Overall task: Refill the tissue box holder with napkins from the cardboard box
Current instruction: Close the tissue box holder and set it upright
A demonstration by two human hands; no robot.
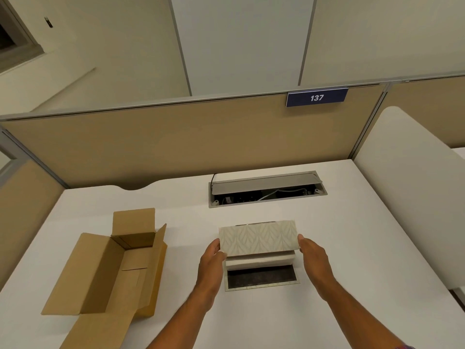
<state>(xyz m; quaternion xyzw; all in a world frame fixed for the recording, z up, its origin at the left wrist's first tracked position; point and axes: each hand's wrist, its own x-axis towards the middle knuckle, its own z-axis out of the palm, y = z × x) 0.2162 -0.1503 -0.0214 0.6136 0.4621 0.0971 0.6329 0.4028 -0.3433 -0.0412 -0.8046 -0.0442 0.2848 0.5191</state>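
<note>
A leaf-patterned cream tissue box holder cover (259, 238) is held by its two short ends, tilted up above a stack of white napkins (261, 259). My left hand (214, 258) grips the cover's left end and my right hand (313, 255) grips its right end. Under the napkins lies the holder's flat base tray (261, 278) with a dark inside. An open brown cardboard box (113, 263) lies on the white desk to the left, flaps spread; its visible inside looks empty.
An open cable hatch (266, 188) with wires is set into the desk (176, 222) behind the holder. Tan partition walls (176, 142) close the back and left. A white padded panel (412, 187) rises along the desk's right side.
</note>
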